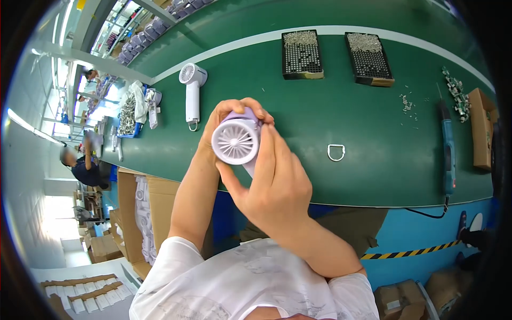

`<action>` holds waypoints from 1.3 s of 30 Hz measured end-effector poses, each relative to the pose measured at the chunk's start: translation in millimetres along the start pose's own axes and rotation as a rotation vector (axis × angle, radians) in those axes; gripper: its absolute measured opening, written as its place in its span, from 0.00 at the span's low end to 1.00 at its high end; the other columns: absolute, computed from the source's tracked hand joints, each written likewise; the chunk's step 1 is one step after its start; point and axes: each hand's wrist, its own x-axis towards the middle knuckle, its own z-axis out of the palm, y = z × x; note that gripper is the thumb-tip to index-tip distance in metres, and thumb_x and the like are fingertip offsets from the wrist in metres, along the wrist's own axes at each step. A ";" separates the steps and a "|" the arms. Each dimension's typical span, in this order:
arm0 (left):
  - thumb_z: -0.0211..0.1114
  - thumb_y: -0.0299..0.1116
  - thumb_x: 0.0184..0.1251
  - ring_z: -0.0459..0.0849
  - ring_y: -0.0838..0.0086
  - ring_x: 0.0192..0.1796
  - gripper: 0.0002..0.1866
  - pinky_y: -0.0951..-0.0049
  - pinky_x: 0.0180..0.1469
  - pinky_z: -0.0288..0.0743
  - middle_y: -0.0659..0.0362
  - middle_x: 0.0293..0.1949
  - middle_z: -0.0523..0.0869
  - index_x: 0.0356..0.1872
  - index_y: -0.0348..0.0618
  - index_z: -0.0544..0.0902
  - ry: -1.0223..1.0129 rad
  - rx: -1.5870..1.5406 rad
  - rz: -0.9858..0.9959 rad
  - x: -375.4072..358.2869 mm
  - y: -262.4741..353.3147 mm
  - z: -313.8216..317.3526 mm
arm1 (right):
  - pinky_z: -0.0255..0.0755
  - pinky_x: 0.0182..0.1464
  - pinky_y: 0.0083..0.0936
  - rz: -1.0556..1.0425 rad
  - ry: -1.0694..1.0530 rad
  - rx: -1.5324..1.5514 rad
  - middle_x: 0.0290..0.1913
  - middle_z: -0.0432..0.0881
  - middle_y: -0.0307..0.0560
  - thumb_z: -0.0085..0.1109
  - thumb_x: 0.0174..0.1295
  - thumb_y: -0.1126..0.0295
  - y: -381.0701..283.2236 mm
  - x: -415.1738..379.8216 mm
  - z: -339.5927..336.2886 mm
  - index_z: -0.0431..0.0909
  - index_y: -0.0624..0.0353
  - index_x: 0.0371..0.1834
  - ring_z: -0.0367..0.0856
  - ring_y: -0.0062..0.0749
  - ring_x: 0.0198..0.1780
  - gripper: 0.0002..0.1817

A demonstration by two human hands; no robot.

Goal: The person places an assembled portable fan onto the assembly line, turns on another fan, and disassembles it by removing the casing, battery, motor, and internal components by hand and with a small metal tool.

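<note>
A light-purple handheld fan (235,142) is held over the near side of the bench, its round slatted grille facing up toward me. My left hand (230,113) is wrapped round the far side of the fan's head. My right hand (277,184) grips it from the right, with fingers along its side and the thumb near the grille's lower edge. Most of the fan's handle is hidden behind my right hand. To the right of my hands lies a white D-shaped loop (336,159). Another white handheld fan (192,96) rests on the bench at the left, with a loop at its end.
Two black trays of small screws (303,61) (368,56) stand at the back. Loose screws (407,104), a teal electric screwdriver (448,152), metal parts (457,96) and a cardboard box (480,128) are at right. A blue bin (140,129) sits at left; an open carton (160,213) stands below.
</note>
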 end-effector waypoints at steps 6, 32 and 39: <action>0.70 0.22 0.69 0.78 0.37 0.70 0.07 0.44 0.72 0.78 0.37 0.59 0.84 0.46 0.40 0.87 -0.033 -0.105 0.074 2.0 3.6 -5.5 | 0.82 0.37 0.30 -0.097 -0.058 -0.027 0.46 0.86 0.63 0.64 0.71 0.64 15.3 -14.7 -8.2 0.81 0.77 0.52 0.85 0.44 0.38 0.21; 0.74 0.20 0.64 0.77 0.36 0.70 0.17 0.47 0.67 0.84 0.37 0.63 0.81 0.54 0.36 0.86 0.059 -0.015 0.086 7.2 8.4 -11.7 | 0.82 0.38 0.32 -0.138 -0.040 -0.027 0.44 0.87 0.58 0.74 0.64 0.70 45.4 6.4 3.1 0.84 0.73 0.46 0.87 0.46 0.41 0.16; 0.76 0.19 0.62 0.77 0.37 0.71 0.19 0.47 0.69 0.83 0.37 0.64 0.80 0.54 0.36 0.86 0.028 -0.008 0.082 5.6 8.0 -11.8 | 0.82 0.39 0.33 -0.120 -0.058 0.002 0.44 0.86 0.59 0.75 0.61 0.70 48.4 4.3 -0.2 0.83 0.74 0.47 0.87 0.47 0.41 0.18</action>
